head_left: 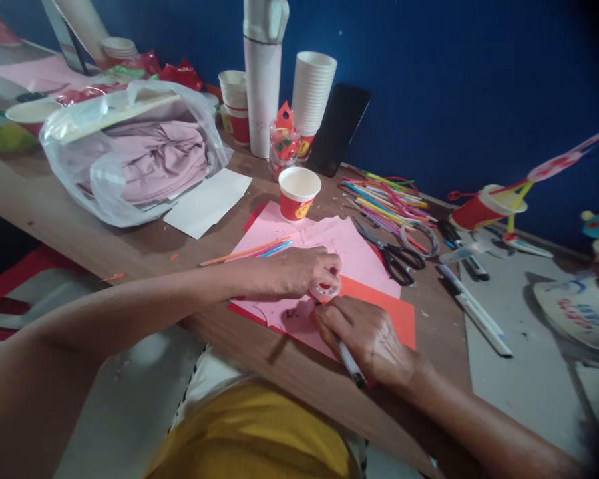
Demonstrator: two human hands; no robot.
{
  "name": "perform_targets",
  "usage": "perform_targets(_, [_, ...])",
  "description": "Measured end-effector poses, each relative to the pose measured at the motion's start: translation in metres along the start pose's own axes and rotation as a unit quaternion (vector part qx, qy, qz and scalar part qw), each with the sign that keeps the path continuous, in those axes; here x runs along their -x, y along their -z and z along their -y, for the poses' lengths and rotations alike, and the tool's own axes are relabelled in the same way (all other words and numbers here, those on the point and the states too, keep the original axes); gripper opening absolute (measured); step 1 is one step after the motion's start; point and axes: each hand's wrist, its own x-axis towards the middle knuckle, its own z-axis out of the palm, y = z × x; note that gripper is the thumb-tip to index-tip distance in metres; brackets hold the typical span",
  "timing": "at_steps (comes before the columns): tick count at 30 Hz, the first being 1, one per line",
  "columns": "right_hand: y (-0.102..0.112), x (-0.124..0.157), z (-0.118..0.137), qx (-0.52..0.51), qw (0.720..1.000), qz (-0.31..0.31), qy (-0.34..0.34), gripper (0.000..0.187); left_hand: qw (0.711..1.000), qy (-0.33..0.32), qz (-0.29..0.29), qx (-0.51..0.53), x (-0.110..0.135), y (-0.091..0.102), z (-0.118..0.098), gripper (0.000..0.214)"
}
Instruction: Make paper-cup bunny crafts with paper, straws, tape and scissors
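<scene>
My left hand (302, 269) is closed on a small tape roll (328, 289), which it holds down on the sheets. My right hand (369, 332) grips a marker (350, 364), its tip end close to the roll. Under both hands lie pink paper (364, 256) with some dark marks and an orange-red sheet (402, 319). A red and white paper cup (299, 193) stands at the far edge of the pink paper. Several coloured sticks (252, 251) lie beside my left wrist. To the right, black-handled scissors (394, 256) rest partly on the paper.
A plastic bag (114, 173) with pink cloth sits at the left, beside a white card (209, 203). Behind are a tall bottle (263, 93), stacked cups (314, 90) and a phone (340, 130). Loose sticks (389, 199), another tape roll (419, 238) and markers (474, 309) lie right.
</scene>
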Motion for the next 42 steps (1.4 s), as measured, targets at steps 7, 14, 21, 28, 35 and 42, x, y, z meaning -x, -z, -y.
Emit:
perform_targets(7, [-0.008, -0.002, 0.007, 0.047, 0.999, -0.011, -0.017, 0.022, 1.0, -0.001, 0.004, 0.009, -0.002, 0.004, 0.0, 0.023])
perform_targets(14, [-0.009, -0.013, 0.014, 0.079, 0.996, -0.005, -0.041, 0.018, 1.0, -0.009, 0.004, -0.009, -0.004, 0.001, 0.01, 0.018])
perform_targets(21, [-0.012, -0.019, 0.017, 0.104, 0.993, -0.013, -0.05, 0.02, 1.0, -0.009, 0.013, -0.024, -0.003, 0.006, 0.009, 0.024])
perform_targets(28, [-0.011, -0.028, 0.02, 0.139, 0.987, 0.01, -0.074, 0.018, 1.0, -0.018, 0.008, -0.008, -0.003, 0.006, 0.013, 0.021])
perform_targets(35, [-0.012, -0.035, 0.02, 0.165, 0.982, 0.011, -0.09, 0.016, 0.997, -0.029, 0.029, 0.063, -0.006, 0.009, 0.023, 0.032])
perform_targets(42, [-0.015, -0.029, 0.019, 0.151, 0.985, 0.006, -0.079, 0.019, 0.986, -0.012, 0.057, 0.158, -0.005, 0.019, 0.027, 0.04])
